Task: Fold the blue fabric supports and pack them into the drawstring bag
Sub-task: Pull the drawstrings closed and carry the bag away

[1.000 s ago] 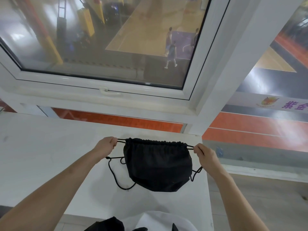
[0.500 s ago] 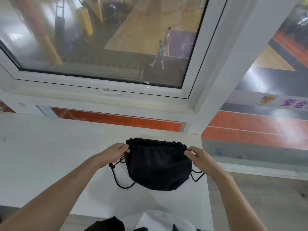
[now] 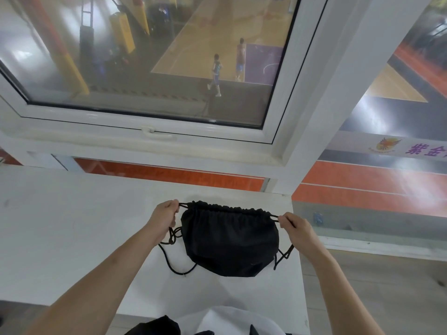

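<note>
The drawstring bag [image 3: 229, 240] is lying on the white table [image 3: 72, 238], near its right end, its gathered mouth turned away from the person and its rounded bottom toward them. Half a second back both hands were sitting at the bag's top corners with the cords slack; now they are drawing apart again, and the cords are running taut from each side of the puckered mouth. The left hand [image 3: 163, 220] is pinching the left cord [image 3: 184, 205] between closed fingers, while loose loops of cord are trailing on the table below it. The right hand [image 3: 296, 227] is nipping the right cord [image 3: 274, 216] between thumb and fingertips. No blue fabric is showing anywhere, and the bag is looking plump, so the supports are probably already inside. This pull appears to be cinching the mouth shut, which would be the closing step of the packing.
</note>
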A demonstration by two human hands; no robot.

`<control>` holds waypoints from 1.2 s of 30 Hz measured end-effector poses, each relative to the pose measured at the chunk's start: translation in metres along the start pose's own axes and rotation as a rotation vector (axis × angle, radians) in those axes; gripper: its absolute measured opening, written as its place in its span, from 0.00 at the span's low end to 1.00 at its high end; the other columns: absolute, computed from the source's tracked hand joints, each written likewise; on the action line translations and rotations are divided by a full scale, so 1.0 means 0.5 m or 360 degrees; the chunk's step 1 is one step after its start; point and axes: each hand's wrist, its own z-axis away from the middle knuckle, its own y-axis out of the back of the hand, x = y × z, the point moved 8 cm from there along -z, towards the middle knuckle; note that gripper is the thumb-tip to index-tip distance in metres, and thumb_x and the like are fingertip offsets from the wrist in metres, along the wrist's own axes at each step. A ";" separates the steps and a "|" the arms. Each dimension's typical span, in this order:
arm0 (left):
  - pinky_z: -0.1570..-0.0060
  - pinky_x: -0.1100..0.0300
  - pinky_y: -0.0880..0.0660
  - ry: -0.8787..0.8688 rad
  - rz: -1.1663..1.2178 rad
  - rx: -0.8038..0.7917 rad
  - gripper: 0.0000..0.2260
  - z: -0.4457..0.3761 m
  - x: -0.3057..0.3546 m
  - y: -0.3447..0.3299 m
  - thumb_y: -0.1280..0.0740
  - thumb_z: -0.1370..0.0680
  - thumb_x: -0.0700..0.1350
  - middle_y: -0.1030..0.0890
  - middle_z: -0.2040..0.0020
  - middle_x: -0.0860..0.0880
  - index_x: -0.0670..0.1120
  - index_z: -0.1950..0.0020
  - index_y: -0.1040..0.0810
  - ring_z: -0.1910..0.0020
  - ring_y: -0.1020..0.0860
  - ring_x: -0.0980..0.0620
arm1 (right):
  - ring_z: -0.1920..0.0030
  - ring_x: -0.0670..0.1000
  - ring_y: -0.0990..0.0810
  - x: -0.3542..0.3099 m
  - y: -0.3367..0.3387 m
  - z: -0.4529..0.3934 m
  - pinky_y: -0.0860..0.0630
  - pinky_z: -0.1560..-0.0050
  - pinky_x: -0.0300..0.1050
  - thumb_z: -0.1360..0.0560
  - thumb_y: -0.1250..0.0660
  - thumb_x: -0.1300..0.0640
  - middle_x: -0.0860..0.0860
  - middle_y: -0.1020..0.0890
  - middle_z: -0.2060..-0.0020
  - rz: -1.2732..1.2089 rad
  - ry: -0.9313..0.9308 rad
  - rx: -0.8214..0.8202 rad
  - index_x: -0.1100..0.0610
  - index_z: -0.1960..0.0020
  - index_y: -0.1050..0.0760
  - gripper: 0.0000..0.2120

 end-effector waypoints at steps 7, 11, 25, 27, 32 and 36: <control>0.67 0.55 0.41 0.0140 0.0140 0.0610 0.14 -0.045 -0.048 0.192 0.39 0.18 0.47 0.37 0.69 0.47 0.44 0.62 0.30 0.72 0.39 0.48 | 0.67 0.52 0.34 0.079 0.090 -0.002 0.37 0.65 0.47 0.17 0.37 0.59 0.49 0.30 0.72 0.0002 -0.0070 0.0404 0.56 0.64 0.30 0.16; 0.69 0.57 0.43 0.0145 0.0149 0.0499 0.16 -0.054 -0.059 0.193 0.41 0.15 0.46 0.39 0.69 0.48 0.41 0.58 0.25 0.72 0.41 0.50 | 0.67 0.52 0.33 0.103 0.058 -0.008 0.37 0.64 0.48 0.16 0.38 0.56 0.49 0.29 0.72 0.0027 -0.0091 0.0292 0.57 0.61 0.27 0.15; 0.64 0.58 0.36 0.0016 -0.0764 -0.0186 0.13 0.054 -0.126 0.036 0.43 0.16 0.46 0.22 0.61 0.52 0.42 0.53 0.23 0.65 0.34 0.49 | 0.35 0.46 0.26 -0.112 -0.126 -0.049 0.32 0.33 0.40 0.19 0.33 0.44 0.46 0.22 0.36 0.0340 0.0504 -0.0075 0.51 0.30 0.24 0.20; 0.67 0.59 0.36 0.0027 -0.0761 -0.0204 0.13 0.060 -0.125 0.036 0.42 0.16 0.48 0.23 0.62 0.47 0.42 0.53 0.24 0.67 0.35 0.50 | 0.31 0.47 0.28 -0.180 -0.163 -0.057 0.32 0.31 0.42 0.19 0.33 0.44 0.47 0.23 0.33 0.0398 0.0635 -0.0093 0.52 0.28 0.26 0.22; 0.69 0.59 0.32 0.0030 -0.0842 -0.0191 0.15 0.074 -0.118 0.032 0.43 0.16 0.52 0.17 0.52 0.44 0.45 0.55 0.25 0.70 0.31 0.53 | 0.24 0.52 0.34 -0.283 -0.273 -0.080 0.34 0.25 0.54 0.18 0.38 0.39 0.48 0.30 0.25 0.0762 0.0788 -0.0296 0.51 0.23 0.34 0.29; 0.68 0.60 0.31 0.0109 -0.0737 -0.0033 0.13 0.098 -0.127 0.039 0.44 0.16 0.46 0.24 0.64 0.55 0.44 0.51 0.22 0.69 0.29 0.53 | 0.27 0.57 0.31 -0.270 -0.337 -0.084 0.31 0.28 0.57 0.18 0.38 0.40 0.52 0.29 0.25 0.1061 0.0721 -0.0433 0.50 0.21 0.38 0.29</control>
